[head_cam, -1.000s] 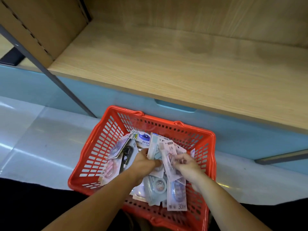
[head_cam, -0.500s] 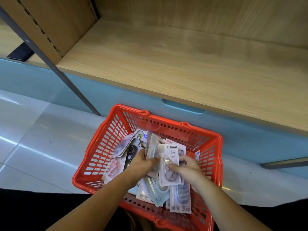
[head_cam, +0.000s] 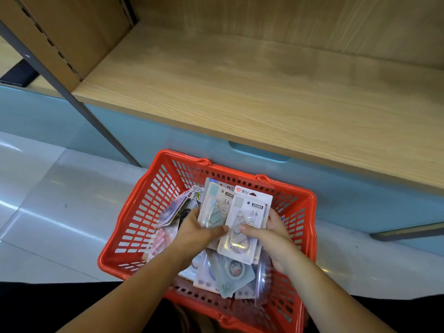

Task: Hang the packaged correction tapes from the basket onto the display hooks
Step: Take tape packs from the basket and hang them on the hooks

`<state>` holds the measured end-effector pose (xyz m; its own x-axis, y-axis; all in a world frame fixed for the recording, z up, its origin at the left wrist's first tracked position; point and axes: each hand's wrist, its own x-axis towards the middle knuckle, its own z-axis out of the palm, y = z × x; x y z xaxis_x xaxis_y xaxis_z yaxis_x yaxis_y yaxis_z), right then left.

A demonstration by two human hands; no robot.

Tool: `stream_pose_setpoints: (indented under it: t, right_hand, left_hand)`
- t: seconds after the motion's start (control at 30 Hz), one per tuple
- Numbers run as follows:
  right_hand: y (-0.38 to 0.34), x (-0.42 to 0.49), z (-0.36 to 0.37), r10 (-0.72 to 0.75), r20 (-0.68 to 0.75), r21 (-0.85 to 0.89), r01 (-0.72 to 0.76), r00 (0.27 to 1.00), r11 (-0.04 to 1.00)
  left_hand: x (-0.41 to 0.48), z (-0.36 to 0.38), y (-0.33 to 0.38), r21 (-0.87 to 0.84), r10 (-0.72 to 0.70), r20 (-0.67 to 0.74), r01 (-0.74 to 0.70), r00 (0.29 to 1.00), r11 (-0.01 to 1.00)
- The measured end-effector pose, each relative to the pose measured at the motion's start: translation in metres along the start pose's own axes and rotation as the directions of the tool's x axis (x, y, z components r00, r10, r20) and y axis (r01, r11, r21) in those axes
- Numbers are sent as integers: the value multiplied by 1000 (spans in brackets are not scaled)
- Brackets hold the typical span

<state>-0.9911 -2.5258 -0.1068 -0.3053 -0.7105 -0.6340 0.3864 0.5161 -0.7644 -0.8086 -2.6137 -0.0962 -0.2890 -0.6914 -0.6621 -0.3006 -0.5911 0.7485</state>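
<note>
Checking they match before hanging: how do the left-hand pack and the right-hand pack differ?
The left-hand pack sits behind, partly covered; the right-hand pack is in front, face showing. The left-hand pack's dispenser looks grey, the right-hand pack's pale. Both share the same white card print.

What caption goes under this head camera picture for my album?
Left hand and right hand hold packaged correction tapes over a red basket beside a wooden shelf.

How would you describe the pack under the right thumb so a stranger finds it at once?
Find the red basket on the floor below the wooden shelf. Over it, the right hand holds a white carded pack. Unlike its neighbours, it lies frontmost, with no other pack overlapping it.
</note>
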Motion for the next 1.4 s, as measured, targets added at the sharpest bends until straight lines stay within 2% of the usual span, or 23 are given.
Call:
stream_pose_setpoints:
  t: [0.1, 0.27, 0.4, 0.5, 0.67, 0.83, 0.93, 1.1, 1.17, 1.2, 1.33, 1.4]
  right_hand:
    - [-13, -10, 2, -77, -17, 38, 78, 997, 996]
    - [-43, -45, -1, -263, -45, -40, 261, 964, 965]
    - [-69, -74, -6, -389, -122, -121, 375, 913, 919]
    - [-95, -92, -5, -456, -133, -110, 445, 880, 889]
    - [-145, -131, 3, -585, -141, 16, 592, 799, 806]
    - [-190, -172, 7, -700, -106, -40, 700, 706, 713]
    - [-229, -201, 10, -768, -53, -94, 763, 638, 640]
    - [-303, -250, -3, -836, 84, -170, 835, 542, 524]
    - [-326, -268, -8, -822, 152, -180, 833, 549, 523]
    - [-340, -278, -11, -834, 168, -196, 847, 526, 495]
    - [-397, -300, -37, -896, 82, -155, 894, 436, 421]
    - [-422, -303, -49, -904, -2, -103, 899, 428, 426]
  left_hand:
    - [-10, -4, 13, -28, 57, -34, -58, 998, 998]
    - [-40, -12, 46, -98, 214, -53, -218, 975, 971]
    - [-72, -18, 78, -181, 320, 77, -302, 944, 936]
    - [-96, -8, 100, -217, 403, 186, -363, 896, 906]
    - [-126, 13, 129, -252, 514, 175, -466, 840, 848]
    - [-163, 36, 163, -318, 601, 210, -528, 771, 788]
    - [-182, 51, 191, -374, 651, 226, -553, 725, 745]
    - [-213, 66, 251, -363, 736, 247, -644, 631, 674]
    - [-227, 70, 276, -350, 756, 272, -671, 595, 654]
    - [-234, 74, 291, -352, 771, 287, -686, 569, 637]
    - [-263, 94, 353, -361, 790, 382, -709, 480, 606]
    - [-269, 105, 381, -364, 775, 406, -692, 485, 624]
